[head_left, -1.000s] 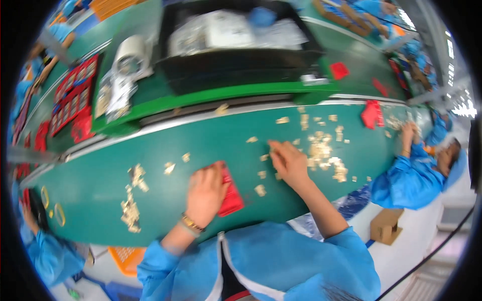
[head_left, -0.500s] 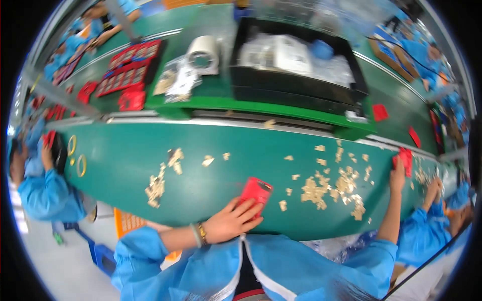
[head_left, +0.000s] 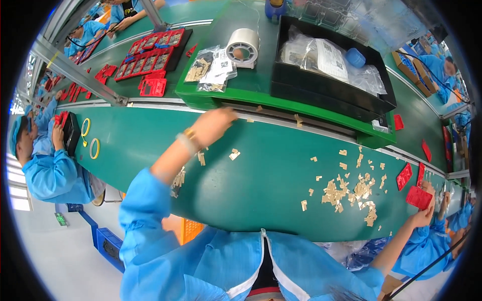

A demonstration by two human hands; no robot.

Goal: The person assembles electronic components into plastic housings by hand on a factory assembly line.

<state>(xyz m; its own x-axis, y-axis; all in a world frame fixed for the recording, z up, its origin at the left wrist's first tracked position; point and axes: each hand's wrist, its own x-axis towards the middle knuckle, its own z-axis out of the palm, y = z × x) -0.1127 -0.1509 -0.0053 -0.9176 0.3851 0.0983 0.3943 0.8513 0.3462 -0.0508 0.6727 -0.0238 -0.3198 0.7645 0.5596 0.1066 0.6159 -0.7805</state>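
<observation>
My left hand [head_left: 213, 126] is stretched over the far side of the green bench, close to the metal rail below the raised shelf. Motion smears its fingers, and I cannot make out anything in them. At the right end of the bench, my right hand [head_left: 423, 215] grips a flat red plastic cover [head_left: 418, 197]. Beside it lie another red cover [head_left: 404, 176] and a narrow red piece [head_left: 420, 174]. Small tan pieces [head_left: 334, 193] are scattered left of that hand. More tan pieces [head_left: 235, 154] lie below my left hand, some partly hidden by my forearm.
A green shelf [head_left: 301, 116] runs along the back, bearing a black bin [head_left: 331, 95] with plastic bags, a white roll [head_left: 243, 46] and small bags [head_left: 213, 70]. Two yellowish rings [head_left: 94, 148] lie at the left. Co-workers sit at both ends; red trays [head_left: 150, 59] stand beyond.
My left hand has left the red cover at the front middle and reached to the far edge. That cover is gone from the middle. My right hand has come nearer, holding a cover. The view has shifted.
</observation>
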